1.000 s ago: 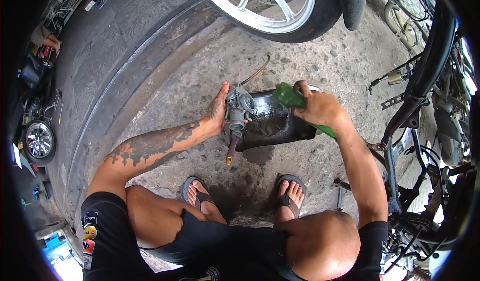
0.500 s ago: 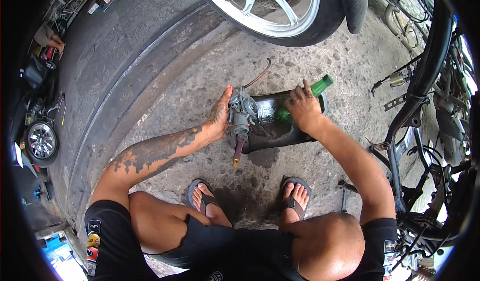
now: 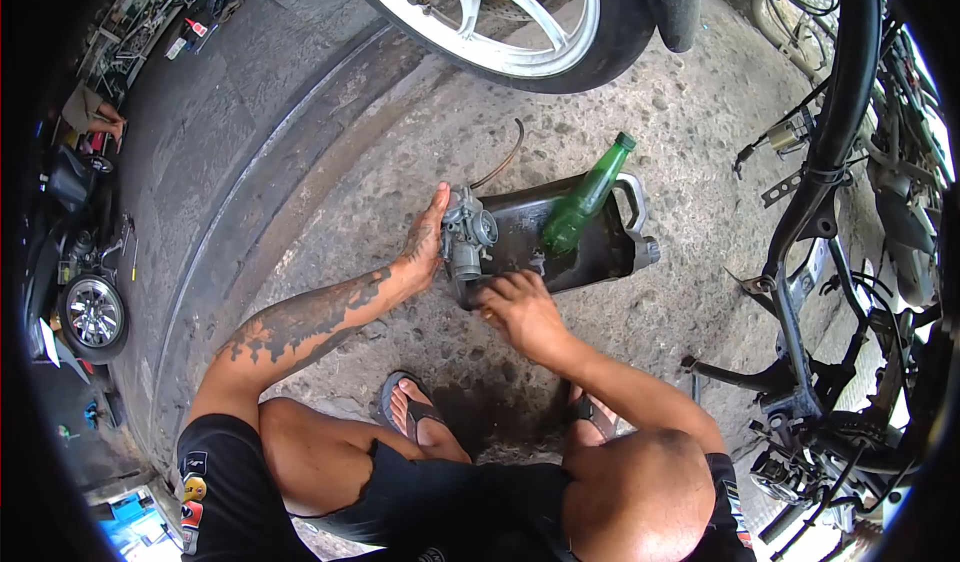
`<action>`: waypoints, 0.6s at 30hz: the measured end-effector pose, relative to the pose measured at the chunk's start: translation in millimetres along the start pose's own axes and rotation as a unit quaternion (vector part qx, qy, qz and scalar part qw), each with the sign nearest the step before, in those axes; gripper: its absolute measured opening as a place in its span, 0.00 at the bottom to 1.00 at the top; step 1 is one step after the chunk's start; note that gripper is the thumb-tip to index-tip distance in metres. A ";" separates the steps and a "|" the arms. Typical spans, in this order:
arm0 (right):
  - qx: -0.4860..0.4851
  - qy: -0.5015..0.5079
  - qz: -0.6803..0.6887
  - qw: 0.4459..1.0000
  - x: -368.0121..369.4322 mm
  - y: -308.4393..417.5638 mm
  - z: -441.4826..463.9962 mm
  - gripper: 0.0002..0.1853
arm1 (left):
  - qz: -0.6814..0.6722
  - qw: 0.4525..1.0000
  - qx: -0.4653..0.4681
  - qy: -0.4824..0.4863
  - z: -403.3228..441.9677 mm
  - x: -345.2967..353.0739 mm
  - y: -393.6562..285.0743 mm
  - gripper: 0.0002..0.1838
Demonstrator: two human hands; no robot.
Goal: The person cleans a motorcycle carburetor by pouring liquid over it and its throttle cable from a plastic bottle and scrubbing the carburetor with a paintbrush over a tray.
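Note:
My left hand (image 3: 428, 237) is closed around a grey metal carburetor (image 3: 466, 234), held above the left end of a tray cut from a dark plastic jerrycan (image 3: 545, 280). A thin hose (image 3: 507, 157) extends beyond the carburetor. My right hand (image 3: 525, 314) is at the tray's near left edge, just below the carburetor. Its fingers are curled, and what they hold, if anything, is hidden. A green plastic bottle (image 3: 590, 197) lies slanted in the tray with its capped neck over the far rim. Dark liquid wets the tray's bottom.
A white-spoked motorcycle wheel (image 3: 520, 57) stands just beyond the tray. On the right is a bare black motorcycle frame (image 3: 835, 142) with cables. My sandalled feet (image 3: 415, 407) are on the stained concrete. Another person's arm (image 3: 105, 122) shows at the far left.
My right hand has let go of the green bottle and moved left and nearer to me. It now covers the area where a maroon handle with a brass-coloured end showed.

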State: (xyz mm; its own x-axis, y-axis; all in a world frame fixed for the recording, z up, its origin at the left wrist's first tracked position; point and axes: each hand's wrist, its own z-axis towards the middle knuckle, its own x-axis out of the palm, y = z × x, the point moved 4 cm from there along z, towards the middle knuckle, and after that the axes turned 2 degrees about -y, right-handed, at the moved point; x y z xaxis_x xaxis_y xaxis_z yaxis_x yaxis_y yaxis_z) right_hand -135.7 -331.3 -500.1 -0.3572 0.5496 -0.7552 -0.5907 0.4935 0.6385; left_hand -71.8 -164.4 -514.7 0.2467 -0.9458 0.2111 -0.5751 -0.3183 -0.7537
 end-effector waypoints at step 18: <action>0.242 -0.337 0.332 0.847 -88.8 -38.1 -24.1 0.05 | 0.055 0.997 -0.007 0.045 1.7 13.9 12.9 0.34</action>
State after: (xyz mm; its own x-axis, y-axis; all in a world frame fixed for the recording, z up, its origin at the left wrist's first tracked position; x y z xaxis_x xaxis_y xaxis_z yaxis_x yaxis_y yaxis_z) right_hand -98.9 -415.2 -461.0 0.0965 0.9939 -0.0535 0.0028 0.0535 0.9986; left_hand -74.4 -181.5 -522.5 0.1108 -0.9770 0.1822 -0.6052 -0.2118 -0.7674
